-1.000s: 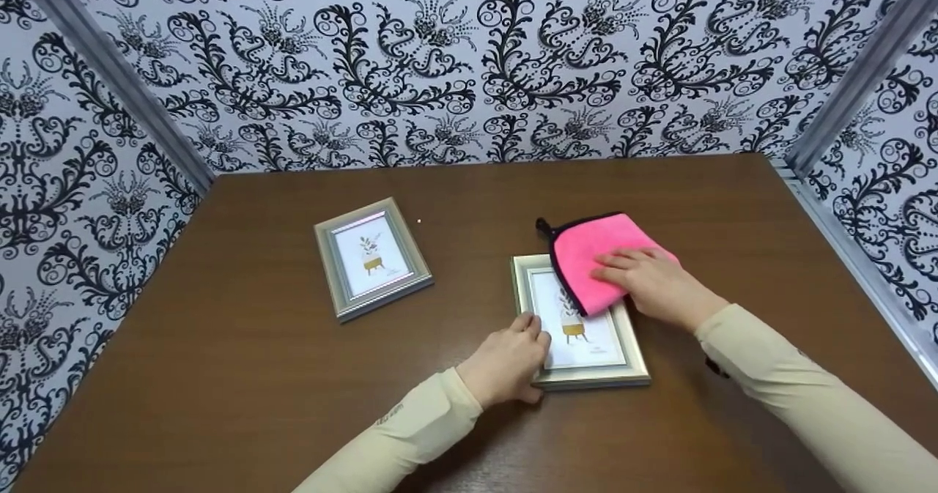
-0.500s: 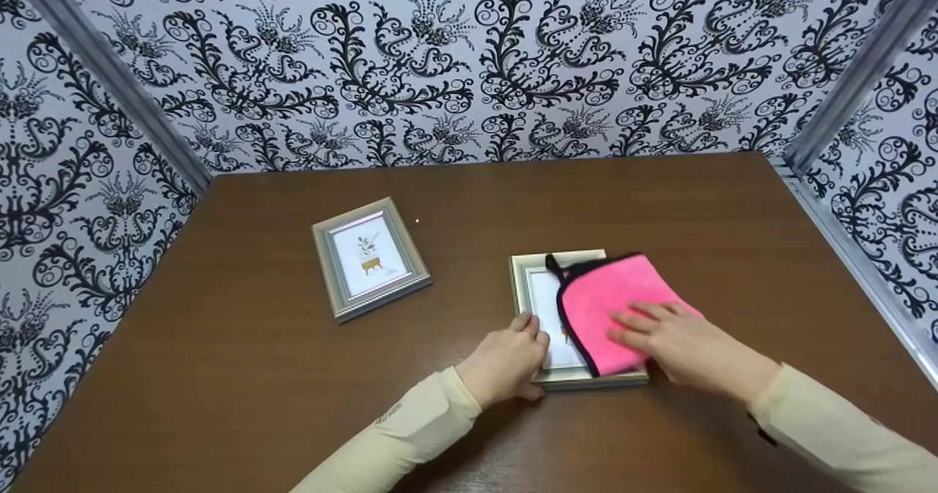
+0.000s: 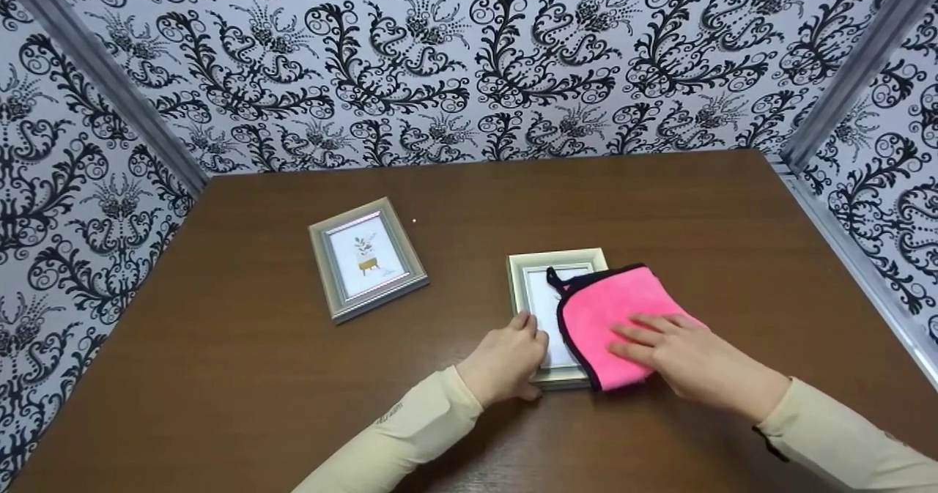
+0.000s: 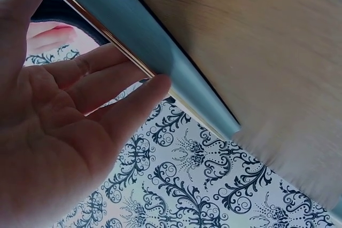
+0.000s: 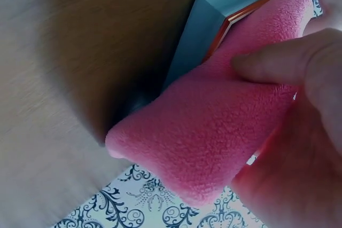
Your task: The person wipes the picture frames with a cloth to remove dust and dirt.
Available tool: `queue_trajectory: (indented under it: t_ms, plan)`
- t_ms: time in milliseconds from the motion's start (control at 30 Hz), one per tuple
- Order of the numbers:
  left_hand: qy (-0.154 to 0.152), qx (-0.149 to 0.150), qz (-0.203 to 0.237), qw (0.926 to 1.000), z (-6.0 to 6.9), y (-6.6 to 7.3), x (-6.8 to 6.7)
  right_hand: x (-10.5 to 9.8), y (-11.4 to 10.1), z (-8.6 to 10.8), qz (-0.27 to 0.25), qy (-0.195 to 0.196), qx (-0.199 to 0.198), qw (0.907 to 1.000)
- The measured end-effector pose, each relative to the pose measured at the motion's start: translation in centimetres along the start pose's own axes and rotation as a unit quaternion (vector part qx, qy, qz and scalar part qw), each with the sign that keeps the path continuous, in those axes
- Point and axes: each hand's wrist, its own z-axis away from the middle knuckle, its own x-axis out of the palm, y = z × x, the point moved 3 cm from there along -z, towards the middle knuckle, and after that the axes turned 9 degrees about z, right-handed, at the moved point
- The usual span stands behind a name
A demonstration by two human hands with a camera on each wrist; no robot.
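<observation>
A picture frame (image 3: 551, 259) with a pale gold border lies flat on the table in the head view. My left hand (image 3: 504, 360) grips its near left corner, fingers on the left side and thumb at the near edge. In the left wrist view, fingertips touch the frame's side (image 4: 181, 73). My right hand (image 3: 678, 357) holds a pink cloth (image 3: 604, 317) with black trim against the frame's right part, fingers spread on top. The right wrist view shows the thumb (image 5: 267, 68) pressed into the cloth, which hangs past the frame's edge. Most of the print is hidden.
A second picture frame (image 3: 366, 258) with a plant print lies at the left on the brown table (image 3: 242, 376). Patterned black-and-white walls (image 3: 469, 61) close off the back and both sides. A tiny white speck (image 3: 414, 220) lies near the second frame.
My right hand has slid the pink cloth toward me and slightly right, from the frame's far part to its near right corner. My left hand has stayed at the frame's corner.
</observation>
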Motion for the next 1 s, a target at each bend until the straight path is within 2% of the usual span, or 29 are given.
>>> queue_trajectory:
  t_ms: [233, 400, 700, 767, 833, 1000]
  plan:
    - [-0.020, -0.005, 0.041, 0.9990, 0.0, -0.6, -0.2, 0.5, 1.3, -1.8, -0.012, -0.021, 0.034, 0.9991]
    - [-0.016, -0.002, 0.036, 0.9992, -0.1, -0.5, 0.1, 1.5, 3.1, -4.0, -0.023, -0.017, 0.077, 0.9966]
    - [-0.013, -0.001, 0.064, 0.9978, -0.2, -0.6, 0.4, 2.8, 5.7, -7.2, -0.078, -0.020, 0.157, 0.9842]
    - [-0.017, -0.004, 0.069, 0.9975, -0.3, -0.7, 0.2, 2.8, 6.1, -7.6, -0.110, -0.022, 0.182, 0.9768]
    - [-0.022, -0.006, 0.072, 0.9972, -0.4, -0.8, 0.1, 2.8, 6.5, -8.0, -0.148, -0.028, 0.213, 0.9654]
    - [-0.039, -0.014, 0.082, 0.9958, -0.6, -0.8, 0.0, 2.9, 7.9, -8.7, -0.242, -0.025, 0.290, 0.9256]
